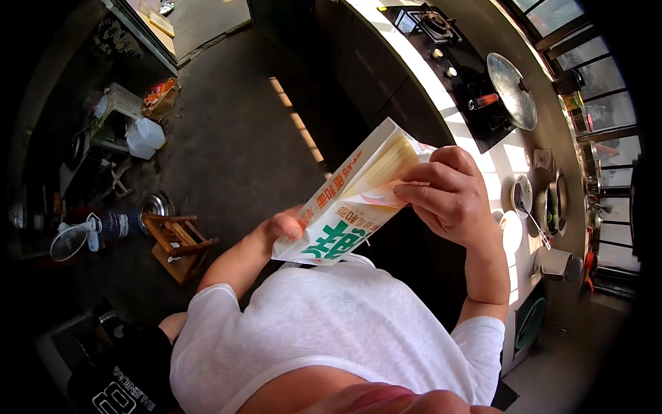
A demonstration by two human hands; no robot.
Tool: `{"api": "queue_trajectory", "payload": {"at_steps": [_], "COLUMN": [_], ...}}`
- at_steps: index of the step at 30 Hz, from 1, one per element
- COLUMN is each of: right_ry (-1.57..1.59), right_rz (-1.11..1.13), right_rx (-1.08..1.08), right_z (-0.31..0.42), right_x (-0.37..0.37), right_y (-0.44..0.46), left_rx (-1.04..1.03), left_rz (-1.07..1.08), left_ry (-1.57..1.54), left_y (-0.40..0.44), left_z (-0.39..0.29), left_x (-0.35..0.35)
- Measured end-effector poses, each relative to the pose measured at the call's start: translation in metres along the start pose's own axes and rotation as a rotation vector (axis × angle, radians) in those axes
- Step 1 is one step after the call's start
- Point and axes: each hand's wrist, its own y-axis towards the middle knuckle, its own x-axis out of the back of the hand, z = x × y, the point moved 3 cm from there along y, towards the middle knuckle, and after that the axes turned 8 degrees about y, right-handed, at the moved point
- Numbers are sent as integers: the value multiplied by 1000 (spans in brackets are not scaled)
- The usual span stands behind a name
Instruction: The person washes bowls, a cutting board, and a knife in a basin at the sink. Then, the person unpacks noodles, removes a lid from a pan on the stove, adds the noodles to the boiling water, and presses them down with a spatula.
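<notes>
A white paper packet of dried noodles (345, 200) with green and orange lettering is tilted in front of my chest. One side of its wrapper is open, and pale straight noodles (381, 165) show inside. My left hand (281, 228) grips the packet's lower end, thumb on the near edge, with the other fingers hidden behind it. At the upper right side, my right hand (448, 193) is closed, pinching the wrapper beside the exposed noodles.
To the right runs a counter with a black gas hob (469, 103), a lidded pan (512, 91), bowls and a ladle (534, 215). On the floor at left are a wooden stool (178, 241) and a white plastic jug (145, 138). A person in a black shirt (114, 372) is at lower left.
</notes>
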Motion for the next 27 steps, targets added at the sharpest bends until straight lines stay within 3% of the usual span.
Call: {"api": "queue_trajectory", "payload": {"at_steps": [5, 8, 13, 16, 19, 24, 26, 27], "right_ry": [346, 385, -68, -138, -13, 138, 45, -51], "right_rz": [101, 133, 384, 381, 310, 280, 313, 345], "right_rx": [-25, -62, -267, -226, -132, -25, -119, -206], "right_z": [-4, -5, 18, 26, 28, 34, 38, 37], "right_x": [4, 5, -15, -29, -27, -25, -35, -41], "right_y": [-22, -32, -27, -35, -45, -56, -55, -54], "left_rx": [75, 87, 155, 103, 101, 100, 124, 87], "left_rz": [-52, -132, -112, -96, -117, -168, -209, -85], "left_ry": [-62, -98, -149, -180, -279, -164, -157, -218], "left_y": [10, 22, 31, 31, 31, 30, 34, 36], "left_z": [10, 5, 11, 17, 20, 26, 30, 27], "left_x": [-6, -23, -3, 7, 4, -1, 4, -2]}}
